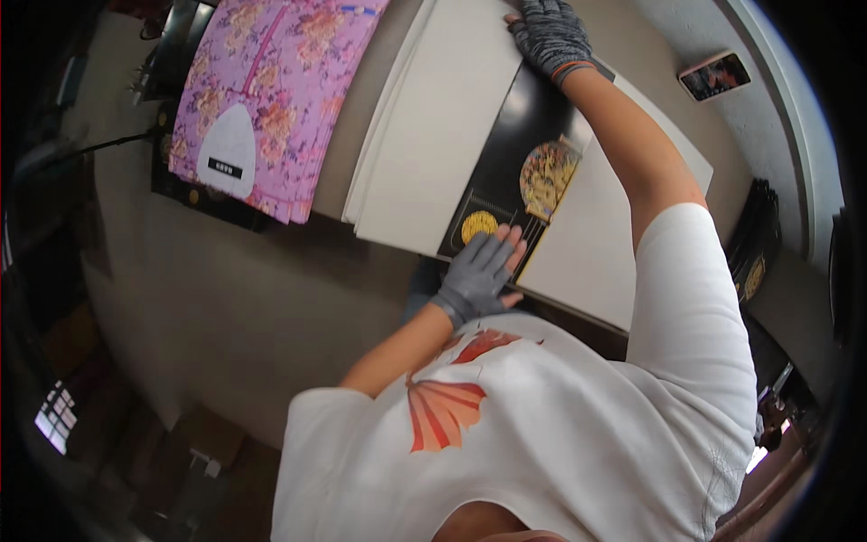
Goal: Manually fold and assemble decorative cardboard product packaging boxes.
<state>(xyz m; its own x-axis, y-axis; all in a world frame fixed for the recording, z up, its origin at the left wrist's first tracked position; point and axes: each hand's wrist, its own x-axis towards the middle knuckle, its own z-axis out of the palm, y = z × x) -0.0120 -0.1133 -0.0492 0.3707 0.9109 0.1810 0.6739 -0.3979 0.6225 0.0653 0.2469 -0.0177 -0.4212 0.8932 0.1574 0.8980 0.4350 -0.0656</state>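
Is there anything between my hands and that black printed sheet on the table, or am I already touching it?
Nothing visible stands between them. The left hand lies flat on the near end of the black printed sheet, and the right hand presses at its far end, where it meets the white sheets beside it.

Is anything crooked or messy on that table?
Nothing is spilled or torn. The black sheet with gold round designs lies slanted between white boards, held at its near end by the left hand and its far end by the right hand. A phone rests apart near the table's edge.
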